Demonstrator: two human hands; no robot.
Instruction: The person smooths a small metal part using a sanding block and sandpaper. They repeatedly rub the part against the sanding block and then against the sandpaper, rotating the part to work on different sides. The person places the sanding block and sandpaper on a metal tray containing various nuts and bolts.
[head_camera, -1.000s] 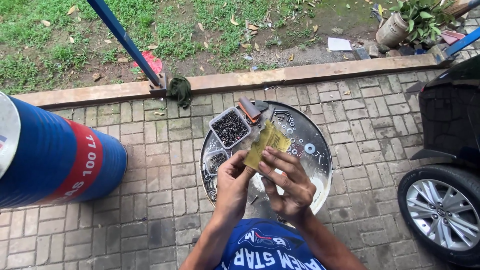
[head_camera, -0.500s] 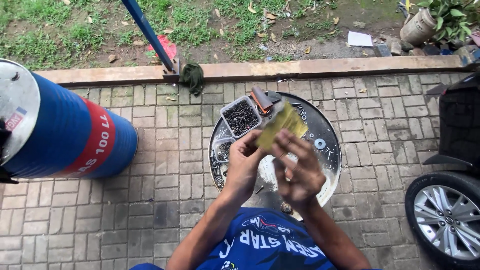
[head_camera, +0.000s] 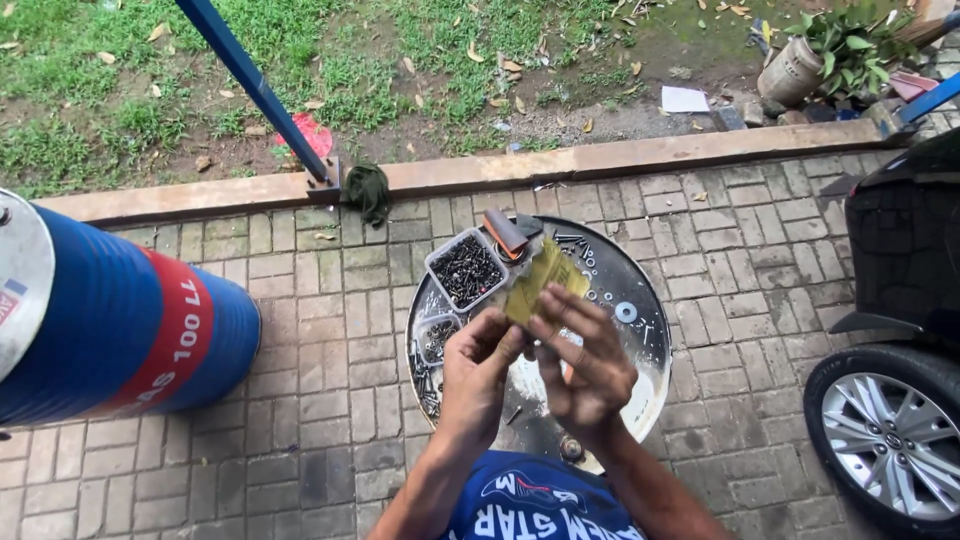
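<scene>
Now both hands, left hand (head_camera: 478, 362) and right hand (head_camera: 590, 368), grip the yellow packet (head_camera: 540, 280), raised closer than before above round metal surface (head_camera: 640, 345).

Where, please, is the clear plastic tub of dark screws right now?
In the head view, the clear plastic tub of dark screws sits on the upper-left part of the round metal tray, just beyond the left hand.

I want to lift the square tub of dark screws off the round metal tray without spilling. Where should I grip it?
Grip the square tub by two opposite rim edges, coming from above. It is open-topped and full, so keep it level. Its left side, clear of both hands, looks freest.
</scene>
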